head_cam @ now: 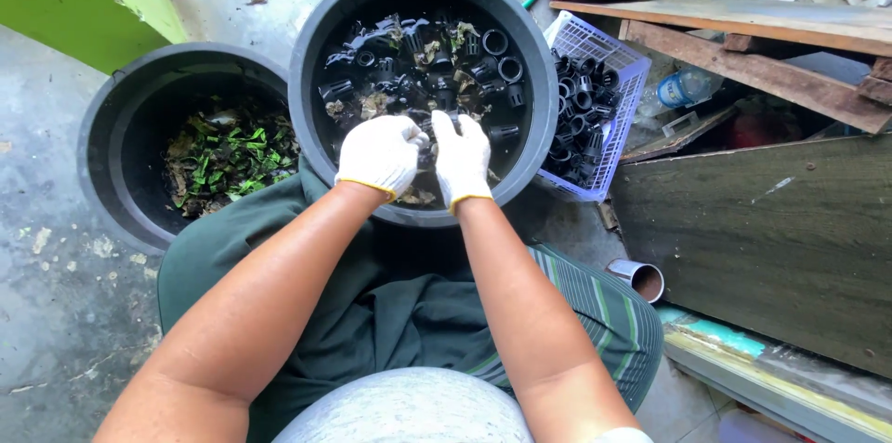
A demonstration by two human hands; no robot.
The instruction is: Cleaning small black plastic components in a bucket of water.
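- Here the left hand [379, 154] and the right hand [462, 158], both in white knit gloves with yellow cuffs, meet over the near side of a big black tub [316, 53]; the fingertips close together on a small dark piece between them, probably one of the black net cups [446, 67], though the gloves hide most of it.
- By the look of it, the step in hand is cleaning or picking debris off one cup, held just above the water.
- The next move seems to call for a fine pinch and a twist, since the cups look wet, slick and ribbed.
- The tub holds dark water in which many small round plastic cups float, open-mouthed, mixed with limp brown leaf scraps.
- To the right, touching the tub's rim, a pale lilac mesh basket [624, 81] of thin plastic lattice holds more black cups packed closely.
- To the left, a second black tub [111, 127] holds a matted heap of green and brown leaves.
- Rough wooden planks [743, 25] and clear plastic bottles [683, 88] lie at the far right on wet grey concrete floor [56, 313].
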